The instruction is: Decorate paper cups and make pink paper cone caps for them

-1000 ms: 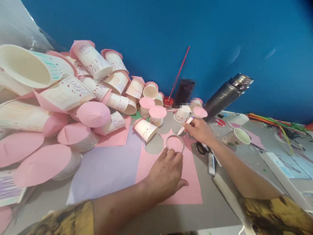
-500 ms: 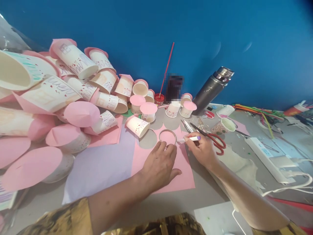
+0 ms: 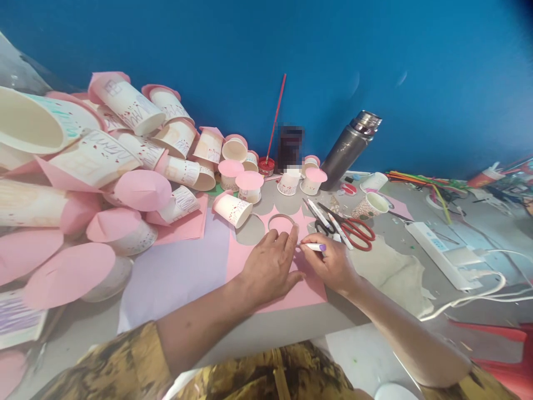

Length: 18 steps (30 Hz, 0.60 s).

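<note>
A sheet of pink paper (image 3: 303, 291) with round cutouts along its far edge lies flat on the table. On it rests a thin ring (image 3: 281, 216), its near side covered by fingers. My left hand (image 3: 266, 264) lies over the ring with its fingers stretched out flat, pressing it against the paper. Pinched in my right hand (image 3: 333, 266) is a white marker (image 3: 312, 246) with a purple end. Its tip meets the paper close to the left fingers, by the ring's lower right side; the exact contact is hidden.
Decorated paper cups (image 3: 133, 105) with pink tops are heaped on the left. Red-handled scissors (image 3: 360, 232) and pens lie right of the paper. A dark flask (image 3: 347, 150) leans near the blue wall. Further right are a patterned cup (image 3: 370, 205) and a power strip (image 3: 437, 255).
My right hand has brought the marker from the ring's right side down toward its near side. My left fingers have straightened over the ring. The view has shifted slightly.
</note>
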Tool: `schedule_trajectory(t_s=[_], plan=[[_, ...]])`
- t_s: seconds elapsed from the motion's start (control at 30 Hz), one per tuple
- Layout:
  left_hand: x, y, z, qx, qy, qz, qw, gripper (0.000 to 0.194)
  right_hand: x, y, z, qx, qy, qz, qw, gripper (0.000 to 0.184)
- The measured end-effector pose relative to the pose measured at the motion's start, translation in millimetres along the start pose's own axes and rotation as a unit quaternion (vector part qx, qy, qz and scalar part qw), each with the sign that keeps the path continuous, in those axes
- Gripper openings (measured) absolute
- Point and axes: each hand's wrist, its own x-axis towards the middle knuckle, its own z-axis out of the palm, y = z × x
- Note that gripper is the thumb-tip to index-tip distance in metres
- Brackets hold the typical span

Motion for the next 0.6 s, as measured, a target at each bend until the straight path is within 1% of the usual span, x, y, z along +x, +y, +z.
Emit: schedule_trajectory(t_s=[0.13, 0.2, 0.27, 0.3, 0.37, 0.4, 0.43, 0.5, 0.57, 0.6], plan=[[0, -1, 2.6, -0.009, 0.015, 0.0, 1.0, 0.093, 1, -3, 8, 0.025, -0.003, -0.012, 1.0, 0.015], [0, -2, 4.3, -0.018, 0.022, -0.005, 1.0, 0.094, 3, -2, 5, 0.042, -0.007, 0.002, 0.999, 0.015], [0, -2, 5.5, -0.021, 0.024, -0.008, 0.999, 0.094, 7, 1, -7, 0.044, 0.001, 0.04, 0.998, 0.016], [0, -1, 5.7, -0.016, 0.022, -0.007, 1.0, 0.092, 11, 3, -16, 0.037, 0.015, 0.068, 0.997, 0.016], [0, 1, 5.1, 0.005, 0.018, -0.002, 1.0, 0.083, 20, 6, -35, 0.02, 0.065, 0.123, 0.99, 0.017], [0, 4, 4.3, 0.018, 0.017, 0.0, 1.0, 0.076, 26, 6, -44, 0.016, 0.089, 0.14, 0.986, 0.017], [0, 6, 3.5, 0.031, 0.017, 0.001, 0.999, 0.069, 33, 4, -52, 0.012, 0.098, 0.148, 0.984, 0.017], [-1, 13, 2.1, 0.055, 0.018, -0.003, 0.998, 0.058, 48, -4, -60, 0.009, 0.098, 0.134, 0.986, 0.017], [-2, 20, 2.1, 0.08, 0.008, -0.006, 0.997, 0.05, 63, -17, -59, 0.004, 0.071, 0.099, 0.993, 0.017], [-3, 25, 2.7, 0.094, -0.006, -0.009, 0.996, 0.049, 69, -25, -56, 0.001, 0.046, 0.079, 0.996, 0.017]])
